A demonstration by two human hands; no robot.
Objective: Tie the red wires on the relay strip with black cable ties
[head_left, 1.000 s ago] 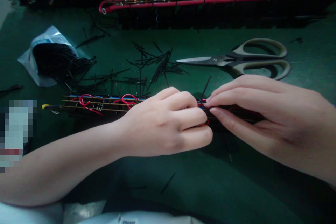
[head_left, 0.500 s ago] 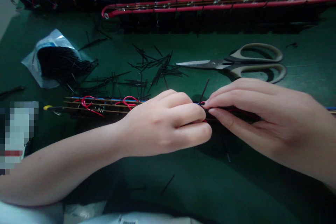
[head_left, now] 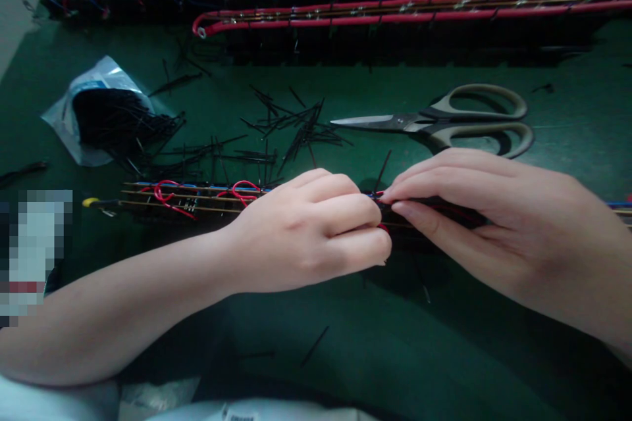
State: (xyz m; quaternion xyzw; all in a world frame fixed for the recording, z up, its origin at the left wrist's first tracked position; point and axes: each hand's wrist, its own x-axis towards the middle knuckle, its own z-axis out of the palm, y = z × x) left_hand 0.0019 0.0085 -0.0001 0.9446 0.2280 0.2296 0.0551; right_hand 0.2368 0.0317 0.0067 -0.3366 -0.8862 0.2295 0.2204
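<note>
A long, narrow black assembly with brass-coloured rods and red and blue wires [head_left: 207, 200] lies lengthwise across a dark green bench [head_left: 567, 102], directly under both hands. Its left end, with a small yellow tip [head_left: 91, 202], is uncovered, and two loops of its red wire stand out left of the hands.

The left hand [head_left: 311, 230] lies over the middle of the assembly, back upward, its fingers curled in and the knuckles toward the right hand. The right hand [head_left: 503, 227] comes in from the other side, thumb and forefinger brought nearly together at the assembly, just beside the left knuckles; its other fingers are bent behind the forefinger. A thin, straight black strip [head_left: 384, 170] slants up from the assembly at those fingertips. The left fingertips are hidden and the right ones meet in shadow, so I cannot tell what either hand has hold of.

Beyond the assembly, grey-and-black handled scissors [head_left: 407, 122] lie with the blades pointing left, near a scatter of loose thin black strips [head_left: 303, 123]. Further left, a clear plastic bag [head_left: 64, 117] lies open, stuffed with more such strips. At the back, a thick red cable [head_left: 345, 21] runs along larger dark assemblies, a metal ring terminal [head_left: 201, 32] at its bend.
</note>
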